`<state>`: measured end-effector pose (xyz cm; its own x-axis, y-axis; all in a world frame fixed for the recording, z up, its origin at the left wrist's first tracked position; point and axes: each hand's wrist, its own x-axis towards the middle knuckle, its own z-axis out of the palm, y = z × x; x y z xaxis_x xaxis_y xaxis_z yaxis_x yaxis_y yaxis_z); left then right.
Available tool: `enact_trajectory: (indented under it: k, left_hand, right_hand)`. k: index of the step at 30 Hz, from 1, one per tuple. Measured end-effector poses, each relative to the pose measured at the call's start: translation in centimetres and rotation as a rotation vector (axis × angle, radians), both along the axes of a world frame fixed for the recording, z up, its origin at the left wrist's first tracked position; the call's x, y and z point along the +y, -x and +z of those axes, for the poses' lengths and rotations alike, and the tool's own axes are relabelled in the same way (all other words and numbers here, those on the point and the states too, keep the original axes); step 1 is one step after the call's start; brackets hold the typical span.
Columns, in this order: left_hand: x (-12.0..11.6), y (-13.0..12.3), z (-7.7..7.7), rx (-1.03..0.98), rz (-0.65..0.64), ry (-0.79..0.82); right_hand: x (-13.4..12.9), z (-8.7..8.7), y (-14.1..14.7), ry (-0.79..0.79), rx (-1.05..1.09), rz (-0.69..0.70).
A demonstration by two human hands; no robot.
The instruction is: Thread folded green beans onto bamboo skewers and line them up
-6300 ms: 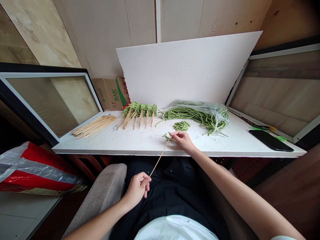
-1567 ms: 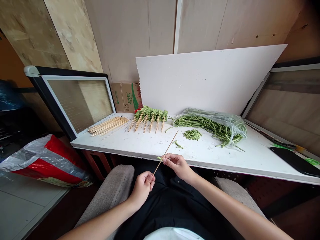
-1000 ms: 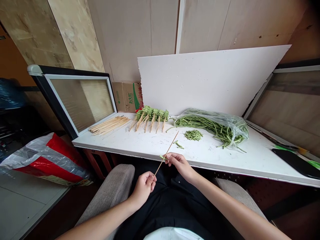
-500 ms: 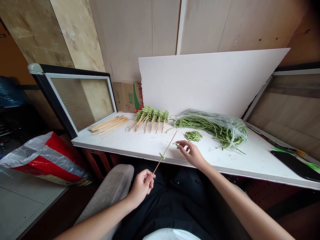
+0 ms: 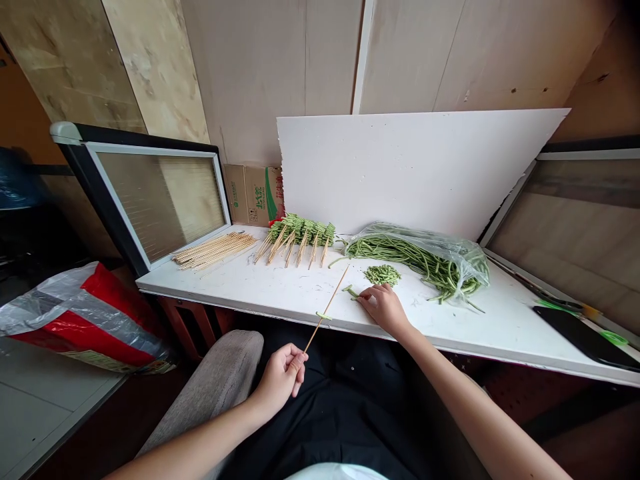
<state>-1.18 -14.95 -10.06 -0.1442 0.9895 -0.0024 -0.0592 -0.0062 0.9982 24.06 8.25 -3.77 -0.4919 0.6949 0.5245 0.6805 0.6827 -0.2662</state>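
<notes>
My left hand (image 5: 286, 375) pinches the lower end of a thin wooden skewer (image 5: 336, 294), which slants up and to the right. A short green bean piece (image 5: 324, 316) is threaded across that skewer. Over the white table, my right hand (image 5: 381, 307) has its fingertips closed at a small green bean piece (image 5: 351, 291). Just behind the right hand lies a small pile of cut bean pieces (image 5: 382, 274). Farther left are bean-loaded skewers (image 5: 305, 230), stacked with their bare ends toward me.
Bare skewers (image 5: 215, 250) lie at the table's left. Long green beans (image 5: 410, 253) spill from a clear bag (image 5: 467, 255). A black phone (image 5: 585, 333) rests at the right edge. A carton (image 5: 253, 195) and a white board (image 5: 410, 173) stand behind.
My right hand has moved down slightly, and its fingers have closed at the bean piece. The view has shifted a little; my left hand still holds the skewer.
</notes>
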Motion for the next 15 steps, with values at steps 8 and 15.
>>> enact_trajectory:
  k: [8, 15]
  left_hand:
    - [0.0, -0.1, -0.3, -0.013, -0.022, 0.000]
    - [-0.2, -0.1, -0.1, -0.005, -0.018, -0.011]
  right_hand:
    - [-1.5, 1.2, 0.8, 0.062, 0.200, 0.062]
    - [-7.6, 2.9, 4.9, 0.652, 0.400, 0.398]
